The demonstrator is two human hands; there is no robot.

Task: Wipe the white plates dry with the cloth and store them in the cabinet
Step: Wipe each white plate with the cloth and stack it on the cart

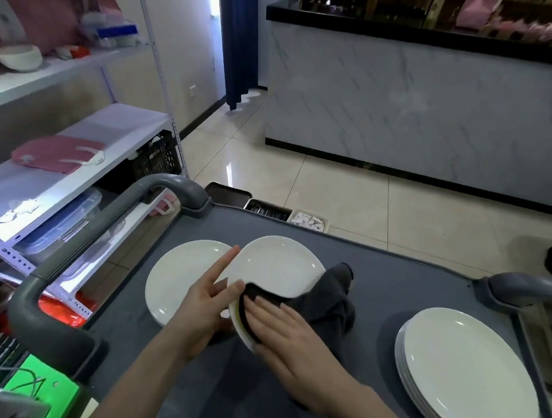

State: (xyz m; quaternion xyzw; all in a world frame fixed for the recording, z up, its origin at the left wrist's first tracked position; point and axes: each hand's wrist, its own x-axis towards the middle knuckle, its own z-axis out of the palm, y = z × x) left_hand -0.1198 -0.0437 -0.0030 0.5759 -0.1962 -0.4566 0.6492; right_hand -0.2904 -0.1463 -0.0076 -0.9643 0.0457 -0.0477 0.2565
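At 6 o'clock my right fingers lie flat and straight, pressing the dark cloth against the lower rim of a tilted white plate. My left fingers, at its 9 o'clock edge, pinch it with the thumb on its face. A stack of plates sits at 4 o'clock on the grey tabletop. A single plate lies at 9 o'clock. Shelves stand at 10 o'clock.

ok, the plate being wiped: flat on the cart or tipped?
Tipped: held plate overlaps the left plate, left hand gripping its edge, right hand pressing cloth.
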